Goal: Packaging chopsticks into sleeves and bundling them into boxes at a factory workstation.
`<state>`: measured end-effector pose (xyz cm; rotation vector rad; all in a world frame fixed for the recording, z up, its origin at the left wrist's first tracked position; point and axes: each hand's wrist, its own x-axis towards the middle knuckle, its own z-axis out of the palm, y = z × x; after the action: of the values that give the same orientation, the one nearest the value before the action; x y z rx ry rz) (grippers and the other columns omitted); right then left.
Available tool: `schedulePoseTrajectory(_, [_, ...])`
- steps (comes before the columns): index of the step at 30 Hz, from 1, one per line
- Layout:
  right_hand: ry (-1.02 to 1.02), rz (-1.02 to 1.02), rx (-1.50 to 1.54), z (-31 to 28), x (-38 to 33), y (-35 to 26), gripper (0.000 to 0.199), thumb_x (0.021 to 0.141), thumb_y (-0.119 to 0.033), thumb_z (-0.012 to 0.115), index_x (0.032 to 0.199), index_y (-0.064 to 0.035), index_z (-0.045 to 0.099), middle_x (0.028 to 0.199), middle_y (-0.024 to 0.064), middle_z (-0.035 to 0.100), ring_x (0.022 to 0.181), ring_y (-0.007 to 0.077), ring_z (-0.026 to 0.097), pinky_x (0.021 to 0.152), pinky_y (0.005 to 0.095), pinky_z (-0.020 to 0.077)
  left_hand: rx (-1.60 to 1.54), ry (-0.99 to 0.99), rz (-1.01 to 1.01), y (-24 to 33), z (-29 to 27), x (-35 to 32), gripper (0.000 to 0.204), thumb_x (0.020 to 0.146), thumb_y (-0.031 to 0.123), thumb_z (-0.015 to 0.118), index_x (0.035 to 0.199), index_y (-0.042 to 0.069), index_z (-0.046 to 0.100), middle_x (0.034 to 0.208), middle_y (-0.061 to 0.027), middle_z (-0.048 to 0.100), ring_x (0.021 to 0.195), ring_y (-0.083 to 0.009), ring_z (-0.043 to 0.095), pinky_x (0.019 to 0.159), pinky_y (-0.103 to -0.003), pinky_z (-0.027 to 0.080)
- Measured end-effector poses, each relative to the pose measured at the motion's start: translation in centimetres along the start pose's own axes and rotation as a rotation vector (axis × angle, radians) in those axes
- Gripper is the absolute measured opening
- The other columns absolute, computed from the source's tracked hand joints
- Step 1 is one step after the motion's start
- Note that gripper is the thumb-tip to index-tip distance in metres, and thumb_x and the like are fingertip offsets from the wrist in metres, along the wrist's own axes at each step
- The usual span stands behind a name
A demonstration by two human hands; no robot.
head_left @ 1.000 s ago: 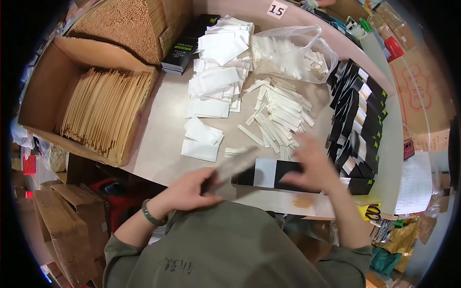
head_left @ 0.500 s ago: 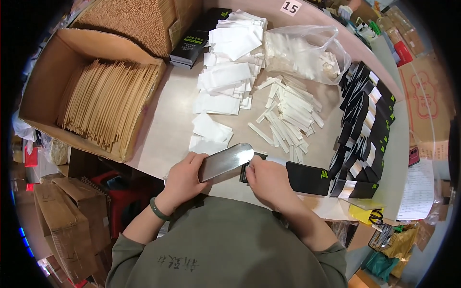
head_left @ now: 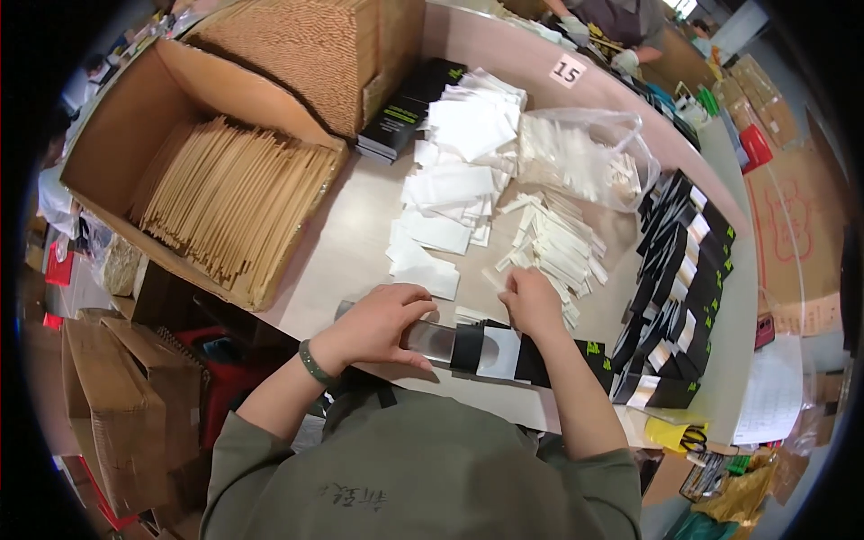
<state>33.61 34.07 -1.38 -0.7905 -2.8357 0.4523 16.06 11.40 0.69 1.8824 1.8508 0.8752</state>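
My left hand (head_left: 391,326) curls over a shiny curved metal trough (head_left: 427,341), thumb along its near side. The trough's right end meets a black paper sleeve (head_left: 467,347) lying at the table's front, with a white piece (head_left: 498,352) showing beside the band. More black printed sleeve (head_left: 531,361) runs rightward beneath my right forearm. My right hand (head_left: 535,304) is closed at the near left edge of a pile of thin white strips (head_left: 562,243); what its fingertips pinch is hidden. Beyond my left hand lie stacked flat white paper packets (head_left: 441,230).
At left stands a cardboard box (head_left: 108,171) of thin wooden sticks, with another stick-filled carton (head_left: 387,54) behind. A clear plastic bag (head_left: 576,153) lies beyond the strips. Overlapping black sleeves (head_left: 684,297) line the right side. Yellow-handled scissors (head_left: 691,439) hang near the right corner. A gloved co-worker (head_left: 625,59) is beyond the partition.
The metal trough has swung down level, and its right end now meets the black sleeve. My right hand has left the sleeve and moved away to the strips. The view has shifted.
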Motion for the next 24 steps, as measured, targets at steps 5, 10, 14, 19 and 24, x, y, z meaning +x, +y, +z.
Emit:
schedulePoseTrajectory(5, [-0.127, 0.151, 0.262, -0.8, -0.2, -1.2, 0.011, 0.078, -0.010, 0.070, 0.079, -0.0020, 0.063, 0.089, 0.0165, 0.063, 0.084, 0.0338, 0.062, 0.076, 0.0420, 0.0499, 0.334, 0.540, -0.429, -4.1, -6.1, -5.2, 0.037, 0.080, 0.026, 0.077, 0.109, 0.006, 0.066, 0.100, -0.0158, 0.068, 0.090, -0.0286, 0.068, 0.078, -0.035, 0.054])
schedulePoseTrajectory(10, [-0.101, -0.239, 0.367, 2.0, 1.9, -5.4, 0.010, 0.077, -0.006, 0.069, 0.079, -0.0010, 0.061, 0.095, 0.0138, 0.062, 0.088, 0.0333, 0.059, 0.075, 0.0395, 0.0494, 0.470, 0.564, -0.805, -9.2, -11.1, -10.6, 0.022, 0.084, 0.017, 0.068, 0.100, 0.001, 0.067, 0.084, -0.0172, 0.067, 0.079, -0.0352, 0.066, 0.071, -0.043, 0.052])
schedulePoseTrajectory(14, [-0.041, -0.469, 0.105, 3.9, 2.0, -6.3, 0.011, 0.076, -0.005, 0.069, 0.083, -0.0025, 0.062, 0.095, 0.0112, 0.061, 0.090, 0.0331, 0.059, 0.076, 0.0381, 0.0494, 0.418, 0.393, -0.830, -9.4, -10.1, -9.7, 0.018, 0.084, 0.012, 0.067, 0.099, 0.002, 0.066, 0.080, -0.0188, 0.065, 0.078, -0.0368, 0.064, 0.068, -0.044, 0.050])
schedulePoseTrajectory(19, [-0.013, -0.484, 0.235, 0.6, 0.9, -8.1, 0.010, 0.077, -0.006, 0.070, 0.081, -0.0032, 0.061, 0.091, 0.0114, 0.060, 0.086, 0.0324, 0.059, 0.074, 0.0390, 0.0488, 0.491, 0.346, -0.804, -9.6, -9.9, -10.6, 0.022, 0.089, 0.014, 0.063, 0.108, 0.002, 0.063, 0.084, -0.0176, 0.067, 0.077, -0.0359, 0.064, 0.068, -0.043, 0.050])
schedulePoseTrajectory(24, [-0.144, -0.390, 0.348, -1.2, 0.1, -9.1, 0.011, 0.078, -0.007, 0.071, 0.081, -0.0037, 0.061, 0.088, 0.0113, 0.060, 0.080, 0.0323, 0.058, 0.071, 0.0388, 0.0483, 0.740, 0.312, -0.833, -9.7, -9.8, -10.4, 0.019, 0.095, 0.012, 0.053, 0.109, 0.000, 0.058, 0.086, -0.0201, 0.065, 0.076, -0.0358, 0.064, 0.068, -0.043, 0.051])
